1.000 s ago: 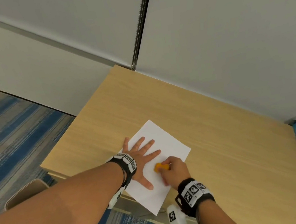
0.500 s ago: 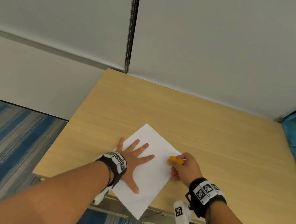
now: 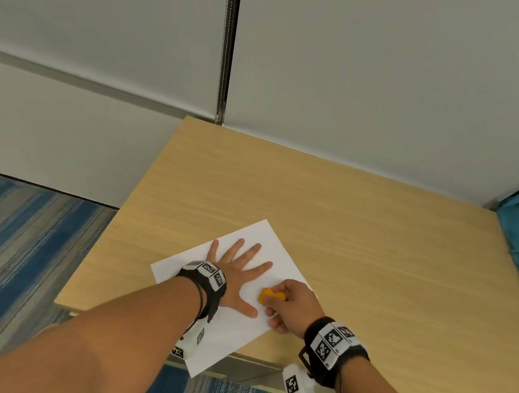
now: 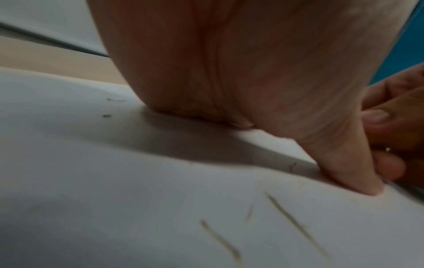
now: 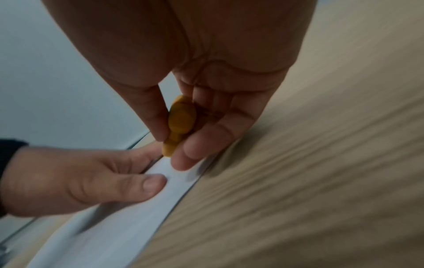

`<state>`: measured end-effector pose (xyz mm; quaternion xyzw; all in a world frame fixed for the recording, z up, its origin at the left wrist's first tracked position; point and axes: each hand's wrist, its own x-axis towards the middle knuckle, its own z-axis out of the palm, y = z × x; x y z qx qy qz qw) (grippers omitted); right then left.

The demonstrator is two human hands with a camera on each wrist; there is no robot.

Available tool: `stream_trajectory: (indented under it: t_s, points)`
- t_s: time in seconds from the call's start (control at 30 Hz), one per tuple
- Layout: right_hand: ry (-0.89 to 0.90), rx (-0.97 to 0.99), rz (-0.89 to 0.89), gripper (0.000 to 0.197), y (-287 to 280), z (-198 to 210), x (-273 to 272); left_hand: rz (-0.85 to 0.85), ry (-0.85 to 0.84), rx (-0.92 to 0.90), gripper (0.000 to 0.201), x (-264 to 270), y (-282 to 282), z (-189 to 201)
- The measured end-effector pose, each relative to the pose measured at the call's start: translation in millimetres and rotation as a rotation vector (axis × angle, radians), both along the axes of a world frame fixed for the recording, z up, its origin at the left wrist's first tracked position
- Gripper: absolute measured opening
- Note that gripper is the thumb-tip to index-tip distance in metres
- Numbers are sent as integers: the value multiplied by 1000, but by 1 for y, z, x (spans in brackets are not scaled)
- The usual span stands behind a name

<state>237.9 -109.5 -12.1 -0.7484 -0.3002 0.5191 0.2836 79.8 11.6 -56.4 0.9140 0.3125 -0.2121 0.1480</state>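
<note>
Fingers [image 3: 250,254] of the left hand [image 3: 236,278] lie straight and spread, pressing the white sheet [image 3: 239,340] flat on the desk [image 3: 376,246]. The right hand [image 3: 293,305] pinches a small orange piece [image 3: 270,295], perhaps an eraser, over the sheet's near right part, just beside the left thumb.

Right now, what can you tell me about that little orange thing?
The orange piece is small, matte and lumpy, with rounded lobes, perhaps rubber. The right hand pinches it between thumb and fingers, one end pointing down at the white paper, close to the left hand pressed flat there. Whether it touches the paper is unclear.
</note>
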Motion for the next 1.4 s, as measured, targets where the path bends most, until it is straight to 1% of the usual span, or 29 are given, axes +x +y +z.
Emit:
stream_trajectory:
  t_s: [0.07,0.1,0.17,0.23,0.27,0.3,0.33,0.4,0.43,0.47,0.53,0.57,0.6,0.67,0.7,0.73,0.83,0.87,0.9,0.97,1.0,1.03,1.1,1.13,1.17,1.23,1.27,1.33,1.4]
  points:
    - [-140,-5,118,21,7,3,-2,-1,4,-4,114,1,0,1]
    - [-194,-2,129,23,11,6,0,-3,8,-12,114,2,0,1]
    - [-263,11,65,27,20,10,7,2,10,-33,114,3,1,3]
    - [-269,-3,-40,32,24,10,9,10,12,-55,114,2,1,4]
    - [-262,-21,-46,35,23,8,5,12,14,-61,114,2,1,4]
    - [-258,-43,-7,38,20,5,-3,14,10,-59,114,2,0,4]
    - [-263,-60,71,41,16,1,-12,16,1,-47,114,2,0,3]
    - [-337,-79,244,43,14,0,-21,15,-15,-26,114,1,-1,2]
    - [-401,-81,277,42,18,2,-18,16,-9,-30,115,1,0,2]
    - [-464,-80,262,42,25,4,-9,16,3,-40,115,1,0,3]
    - [-540,-61,160,41,36,9,8,15,3,-55,116,2,1,2]
    - [-547,-59,138,39,37,10,9,15,-1,-55,116,2,1,1]
    - [-535,-58,169,37,34,8,3,15,-1,-49,116,2,1,0]
    - [-540,-44,337,32,22,2,-20,20,-10,-27,115,1,1,-3]
    - [-542,-35,392,31,17,0,-26,22,-17,-14,114,1,1,-5]
    - [-552,-43,393,31,19,0,-24,20,-14,-13,114,1,1,-4]
    - [-553,-44,197,34,38,7,1,20,2,-48,117,4,2,-1]
    - [-544,-48,170,35,36,7,-1,23,3,-49,117,3,1,-1]
    - [-523,-51,190,34,32,7,-9,24,5,-43,117,2,1,-2]
    - [-473,-46,309,33,18,6,-29,26,-10,-17,115,1,1,-5]
    - [-468,-55,331,32,18,7,-30,24,-19,-8,115,2,1,-4]
    - [-489,-78,319,32,23,8,-23,24,-18,-15,115,2,1,-4]
    - [-549,-64,213,33,38,11,-2,30,4,-48,117,4,1,1]
    - [-548,-58,168,34,40,9,0,33,4,-53,117,4,0,2]
    - [-531,-58,173,35,37,10,-5,36,1,-44,117,4,0,1]
    - [-495,-49,329,36,22,7,-27,33,0,-11,117,2,-1,-2]
    - [-484,-47,371,35,19,3,-30,34,-6,-3,117,2,-1,-3]
    - [-517,-88,317,33,30,7,-17,32,-4,-14,119,3,-1,-1]
    - [-533,-76,186,33,43,7,-2,37,13,-41,120,5,-2,4]
